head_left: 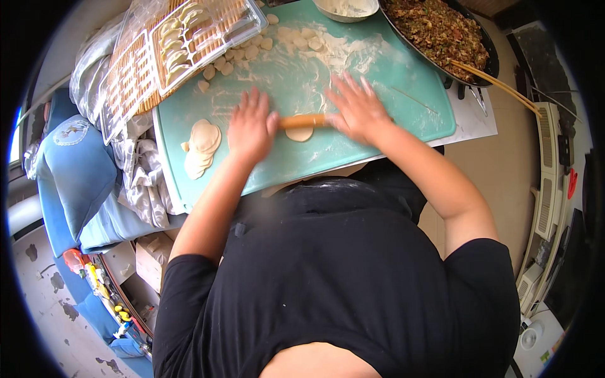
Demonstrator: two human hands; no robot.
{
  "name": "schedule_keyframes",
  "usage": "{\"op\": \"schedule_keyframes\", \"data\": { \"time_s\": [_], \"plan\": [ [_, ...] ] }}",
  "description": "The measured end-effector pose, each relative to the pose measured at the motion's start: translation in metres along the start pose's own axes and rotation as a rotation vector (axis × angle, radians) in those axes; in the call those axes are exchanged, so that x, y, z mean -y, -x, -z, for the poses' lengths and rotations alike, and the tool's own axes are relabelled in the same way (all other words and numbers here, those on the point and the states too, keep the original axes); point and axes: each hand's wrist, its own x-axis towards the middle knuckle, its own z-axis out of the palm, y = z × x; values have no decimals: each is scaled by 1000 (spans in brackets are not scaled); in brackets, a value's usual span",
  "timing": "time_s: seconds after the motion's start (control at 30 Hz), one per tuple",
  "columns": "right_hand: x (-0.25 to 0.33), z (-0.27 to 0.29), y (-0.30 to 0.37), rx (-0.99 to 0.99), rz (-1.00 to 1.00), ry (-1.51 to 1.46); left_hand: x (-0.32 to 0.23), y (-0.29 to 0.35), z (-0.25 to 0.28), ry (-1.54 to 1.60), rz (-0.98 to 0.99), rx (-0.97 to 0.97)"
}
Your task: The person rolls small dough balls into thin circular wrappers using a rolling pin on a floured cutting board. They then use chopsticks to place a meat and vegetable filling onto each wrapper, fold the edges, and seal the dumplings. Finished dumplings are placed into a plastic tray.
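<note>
A wooden rolling pin [304,121] lies crosswise near the front of a floured green board [283,165]. Under its middle is a round dough wrapper [299,135]. My left hand [252,128] rests on the pin's left end and my right hand [358,110] on its right end. Both have their fingers stretched out and apart, not wrapped around the wood. Left of my left hand, several rolled wrappers [203,143] lie overlapping in a pile. Small pieces of dough [252,50] are scattered in flour toward the back of the board.
A clear plastic tray [135,69] with folded dumplings [173,50] sits at the back left on a woven mat. Behind the board stands a bowl [346,9] of flour. At back right is a pan of chopped filling [438,34], chopsticks [498,80] across its rim. A blue cushion [75,164] is at left.
</note>
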Motion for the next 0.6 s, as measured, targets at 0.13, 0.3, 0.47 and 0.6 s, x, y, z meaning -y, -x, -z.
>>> {"op": "schedule_keyframes", "data": {
  "time_s": [0.13, 0.3, 0.47, 0.6],
  "plan": [
    [14, 3, 47, -44, 175, -139, -24, 43, 12, 155, -108, 94],
    [12, -8, 55, -266, 310, -285, -36, -12, 15, 522, 74, 190],
    [10, -3, 60, -344, 299, -287, -31, -30, 20, 696, 88, 251],
    [11, -7, 61, -392, 274, -287, -17, -26, 17, 681, -203, -1]
  ]
}}
